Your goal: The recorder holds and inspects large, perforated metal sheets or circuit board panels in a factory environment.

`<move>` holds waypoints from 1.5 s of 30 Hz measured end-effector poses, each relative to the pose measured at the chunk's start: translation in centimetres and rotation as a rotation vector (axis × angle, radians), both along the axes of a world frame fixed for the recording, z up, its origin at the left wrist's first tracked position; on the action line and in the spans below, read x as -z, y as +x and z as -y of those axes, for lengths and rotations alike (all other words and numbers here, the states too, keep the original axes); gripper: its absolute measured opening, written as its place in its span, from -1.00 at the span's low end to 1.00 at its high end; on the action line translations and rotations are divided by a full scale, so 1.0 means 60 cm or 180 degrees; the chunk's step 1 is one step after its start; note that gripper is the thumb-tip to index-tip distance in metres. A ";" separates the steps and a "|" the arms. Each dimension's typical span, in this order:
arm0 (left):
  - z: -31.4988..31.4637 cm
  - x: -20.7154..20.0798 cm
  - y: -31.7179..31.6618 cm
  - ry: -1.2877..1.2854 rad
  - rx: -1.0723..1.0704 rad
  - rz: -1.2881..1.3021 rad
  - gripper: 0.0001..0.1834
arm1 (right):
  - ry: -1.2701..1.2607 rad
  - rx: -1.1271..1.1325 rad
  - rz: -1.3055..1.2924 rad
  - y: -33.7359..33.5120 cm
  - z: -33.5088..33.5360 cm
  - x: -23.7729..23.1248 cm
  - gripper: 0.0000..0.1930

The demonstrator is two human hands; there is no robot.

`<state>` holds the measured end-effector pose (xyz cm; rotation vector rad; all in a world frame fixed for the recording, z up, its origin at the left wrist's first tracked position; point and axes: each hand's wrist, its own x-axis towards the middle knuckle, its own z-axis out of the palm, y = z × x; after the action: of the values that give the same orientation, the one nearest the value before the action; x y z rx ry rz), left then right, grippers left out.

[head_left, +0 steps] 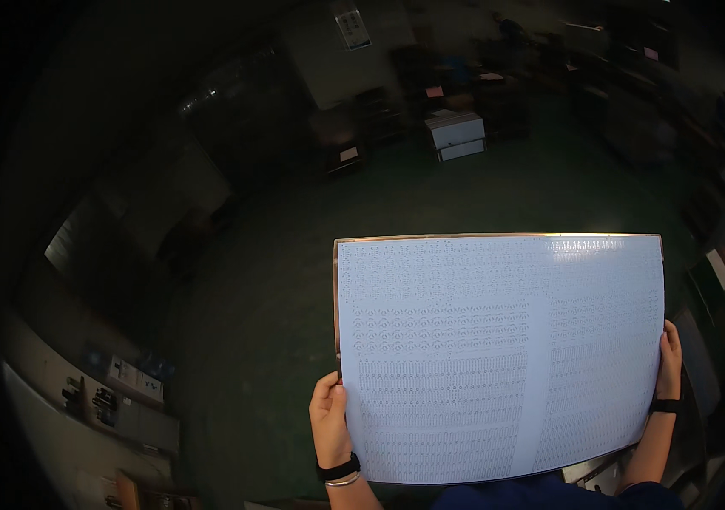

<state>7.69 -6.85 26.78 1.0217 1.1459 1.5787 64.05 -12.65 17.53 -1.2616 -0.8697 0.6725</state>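
A large rectangular pale panel with a thin, shiny metallic edge is held up in front of me. Rows of small, fine shapes cover its face, with a plain vertical band between two blocks of them. My left hand grips the lower part of its left edge, thumb on the near face and fingers curled round. On the opposite edge, somewhat higher, my right hand is closed too, its fingers partly hidden behind the panel. Both wrists wear black bands, and a silvery bangle circles the left one.
A dark green floor spreads beyond the panel. At lower left stands a light workbench with small dark items and a printed sheet. A white box-shaped cabinet stands farther off. Dim furniture lines the far and right sides.
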 end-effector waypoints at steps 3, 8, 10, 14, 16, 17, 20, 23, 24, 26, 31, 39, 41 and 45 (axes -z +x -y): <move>-0.005 0.011 -0.003 0.0179 0.0024 0.0069 -0.77 | 0.0456 -0.0203 -0.0330 0.041 -0.005 0.026 -0.66; -0.044 0.031 0.009 0.1046 0.0110 0.0084 -0.89 | 0.1369 -0.0017 -0.1413 0.058 -0.053 -0.011 -0.70; -0.043 0.034 0.018 0.0940 0.0107 0.0005 -0.89 | 0.2668 -0.1856 -0.1343 -0.017 -0.092 -0.069 -0.65; -0.058 0.022 0.062 0.0191 0.0870 0.1253 -0.54 | 0.2680 -0.2572 -0.1573 -0.075 -0.116 -0.098 -0.61; -0.059 0.025 0.071 -0.0207 0.1094 0.1661 -0.41 | 0.2396 -0.2423 -0.1700 -0.049 -0.115 -0.072 -0.58; -0.067 0.030 0.066 -0.0066 0.1521 0.1779 -0.45 | 0.2253 -0.2340 -0.1749 -0.032 -0.115 -0.054 -0.57; -0.063 0.052 0.059 -0.0598 0.1524 0.2272 -0.49 | 0.1779 -0.2063 -0.1870 0.024 -0.095 0.017 -0.54; -0.052 0.060 0.086 -0.0749 0.1306 0.1561 -0.53 | 0.1284 -0.1794 -0.1906 0.096 -0.065 0.103 -0.50; -0.056 0.059 0.090 -0.0817 0.1233 0.1570 -0.55 | 0.1136 -0.1721 -0.1883 0.117 -0.053 0.121 -0.49; -0.060 0.063 0.093 -0.0814 0.1223 0.1665 -0.56 | 0.0891 -0.1658 -0.1868 0.153 -0.033 0.161 -0.47; -0.076 0.102 0.105 -0.0721 0.1157 0.2036 -0.56 | 0.0663 -0.1589 -0.1818 0.209 0.012 0.207 -0.42; -0.078 0.100 0.085 -0.0593 0.1140 0.1857 -0.63 | 0.1291 -0.0723 -0.2722 0.051 0.018 0.049 -0.65; -0.078 0.100 0.083 -0.0551 0.1172 0.1763 -0.63 | 0.0968 -0.0453 -0.2577 0.052 0.016 0.052 -0.74; -0.077 0.099 0.092 -0.0517 0.1053 0.1684 -0.66 | 0.0714 -0.0329 -0.2146 0.049 0.027 0.042 -0.74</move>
<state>13.20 -2.20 20.86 0.5944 0.6855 1.3507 66.96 -14.28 15.02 -0.7130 -0.4316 0.9768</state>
